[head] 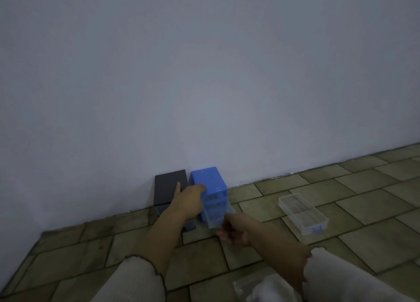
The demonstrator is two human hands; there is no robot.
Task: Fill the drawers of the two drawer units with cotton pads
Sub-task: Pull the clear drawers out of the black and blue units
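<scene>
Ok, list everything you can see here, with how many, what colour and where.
blue drawer unit: one, blue, on the floor against the wall, right of the black one
bottom drawer: one, clear, pulled out of the blue unit
black drawer unit: one, black, against the wall, left of the blue one
clear box: one, clear with a blue latch, open on the floor to the right
plastic bag: one, clear, bottom edge near the right sleeve; contents cannot be made out
floor: tiled, greenish-brown
wall: pale grey-white
left hand: resting across the tops of the two units
right hand: at the front of the pulled-out drawer
sleeves: two, white ribbed
</scene>
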